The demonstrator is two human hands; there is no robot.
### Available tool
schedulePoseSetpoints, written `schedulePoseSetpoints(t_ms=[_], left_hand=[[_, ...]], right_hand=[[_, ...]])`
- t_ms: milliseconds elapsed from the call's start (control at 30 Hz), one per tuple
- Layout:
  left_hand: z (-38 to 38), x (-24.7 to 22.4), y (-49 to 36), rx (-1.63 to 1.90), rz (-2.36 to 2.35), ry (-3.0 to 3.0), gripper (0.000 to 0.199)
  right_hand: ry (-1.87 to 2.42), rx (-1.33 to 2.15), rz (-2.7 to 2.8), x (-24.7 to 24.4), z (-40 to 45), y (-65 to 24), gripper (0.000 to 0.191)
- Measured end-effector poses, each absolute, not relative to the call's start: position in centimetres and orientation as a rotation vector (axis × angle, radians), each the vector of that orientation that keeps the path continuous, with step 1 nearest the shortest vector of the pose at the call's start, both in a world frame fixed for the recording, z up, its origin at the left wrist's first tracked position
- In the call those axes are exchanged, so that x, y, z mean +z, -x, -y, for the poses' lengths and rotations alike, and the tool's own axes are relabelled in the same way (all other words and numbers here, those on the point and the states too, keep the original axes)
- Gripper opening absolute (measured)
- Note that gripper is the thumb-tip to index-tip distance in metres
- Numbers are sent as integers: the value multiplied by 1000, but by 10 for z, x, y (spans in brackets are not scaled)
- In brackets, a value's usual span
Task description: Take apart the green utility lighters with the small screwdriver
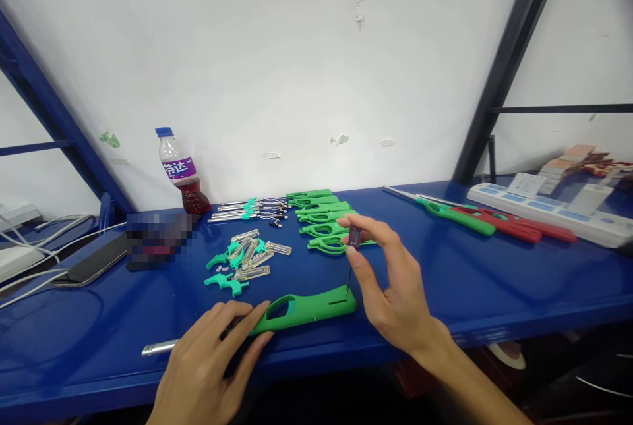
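A green long-necked lighter [316, 308] lies flat near the front edge of the blue table, its metal tube [159, 347] pointing left. My left hand [212, 352] is closed around its neck end, pressing it to the table. In my right hand [390, 280] a small screwdriver [355, 238] stands almost upright, pinched between thumb and fingers by its dark reddish handle. Its tip meets the right end of the lighter's handle. Behind the lighter lie clear fuel tanks [254, 273] and teal triggers [227, 282] in a loose heap.
Several green handle shells [321, 214] are stacked at the back centre, beside metal tubes with wires [247, 209]. A drink bottle [180, 171] and a phone [93, 263] are at left. Green and red lighters [455, 216] lie at right, before a white power strip [548, 211].
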State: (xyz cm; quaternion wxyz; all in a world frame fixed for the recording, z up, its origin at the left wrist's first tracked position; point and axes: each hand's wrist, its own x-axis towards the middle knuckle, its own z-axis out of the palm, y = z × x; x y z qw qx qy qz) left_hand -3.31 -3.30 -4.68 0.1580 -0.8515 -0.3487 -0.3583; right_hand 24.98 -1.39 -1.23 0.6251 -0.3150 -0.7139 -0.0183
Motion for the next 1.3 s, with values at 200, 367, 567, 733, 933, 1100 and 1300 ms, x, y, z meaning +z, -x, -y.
schedulePoseSetpoints(t_ms=[200, 367, 567, 733, 933, 1100, 1300], left_hand=[[33, -47, 33, -995, 985, 2437, 29], [33, -47, 34, -979, 974, 2431, 30], [33, -47, 32, -992, 984, 2426, 29], [33, -46, 33, -984, 976, 2432, 29], [32, -49, 35, -984, 981, 2446, 31], [32, -51, 35, -1007, 1004, 2445, 29], [34, -48, 33, -1026, 1017, 2442, 28]], right_hand=[[683, -144, 1547, -10, 13, -250, 43], [675, -49, 1583, -15, 13, -250, 47], [651, 36, 1587, -14, 14, -249, 48], [628, -116, 1548, -10, 13, -250, 41], [618, -52, 1490, -17, 15, -248, 50], [725, 46, 1517, -8, 21, -260, 34], [984, 180, 1810, 13, 32, -282, 18]])
